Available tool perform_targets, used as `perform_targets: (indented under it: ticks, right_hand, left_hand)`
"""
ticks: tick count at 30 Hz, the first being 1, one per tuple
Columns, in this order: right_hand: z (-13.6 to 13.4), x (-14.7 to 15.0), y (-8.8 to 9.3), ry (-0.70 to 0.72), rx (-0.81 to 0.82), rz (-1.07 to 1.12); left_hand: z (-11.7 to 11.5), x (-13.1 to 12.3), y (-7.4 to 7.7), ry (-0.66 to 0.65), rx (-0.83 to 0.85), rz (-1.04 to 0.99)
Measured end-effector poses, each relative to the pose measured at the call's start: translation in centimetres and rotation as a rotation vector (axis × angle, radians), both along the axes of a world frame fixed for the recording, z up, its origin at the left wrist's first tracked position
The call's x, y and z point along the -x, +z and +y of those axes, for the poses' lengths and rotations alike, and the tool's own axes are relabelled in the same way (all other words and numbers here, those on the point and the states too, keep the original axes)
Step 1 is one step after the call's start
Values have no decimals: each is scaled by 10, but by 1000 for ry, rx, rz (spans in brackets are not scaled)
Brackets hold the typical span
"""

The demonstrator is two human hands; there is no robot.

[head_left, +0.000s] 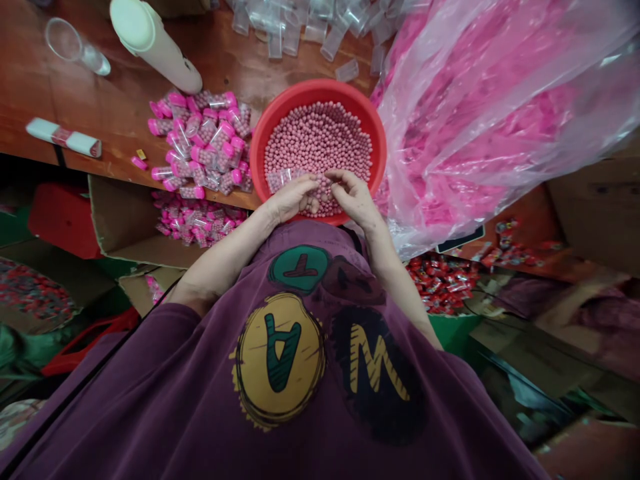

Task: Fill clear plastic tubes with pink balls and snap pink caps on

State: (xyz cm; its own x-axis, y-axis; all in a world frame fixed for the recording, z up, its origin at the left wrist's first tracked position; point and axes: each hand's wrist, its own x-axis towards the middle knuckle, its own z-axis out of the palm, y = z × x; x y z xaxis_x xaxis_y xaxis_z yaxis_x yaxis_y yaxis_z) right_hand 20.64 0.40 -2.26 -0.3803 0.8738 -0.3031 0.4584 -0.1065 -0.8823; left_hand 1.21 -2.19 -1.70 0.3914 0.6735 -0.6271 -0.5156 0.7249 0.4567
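A red bowl point(270, 127) full of small pink balls point(320, 137) stands on the wooden table in front of me. My left hand point(293, 198) rests over the bowl's near rim, fingers curled around several small clear tubes point(280, 179). My right hand point(354, 195) is beside it, fingers pinched together over the pink balls; what it holds is too small to name. The two hands almost touch.
A pile of filled tubes with pink caps point(203, 143) lies left of the bowl, above a cardboard box point(125, 223) holding more. Empty clear tubes point(300, 27) lie at the back. A large plastic bag of pink caps point(490, 107) fills the right. A white bottle point(153, 43) lies at back left.
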Motion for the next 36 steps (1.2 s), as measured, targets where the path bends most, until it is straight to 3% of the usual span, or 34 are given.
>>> perform_targets:
  ticks: [6,22,30,36]
  right_hand:
    - [-2,0,1,12,36,18]
    - [-5,3,4,5,74,30]
    - [0,1,4,-18,54,9]
    - [-2,1,8,43,-16,-20]
  left_hand:
    - [-3,-2,-6,-31,-48,37]
    - [-8,-3,1,-68,-104,172]
    - [-7,0,-1,-90,-138,193]
    - [-2,3,-2,-80,-109,180]
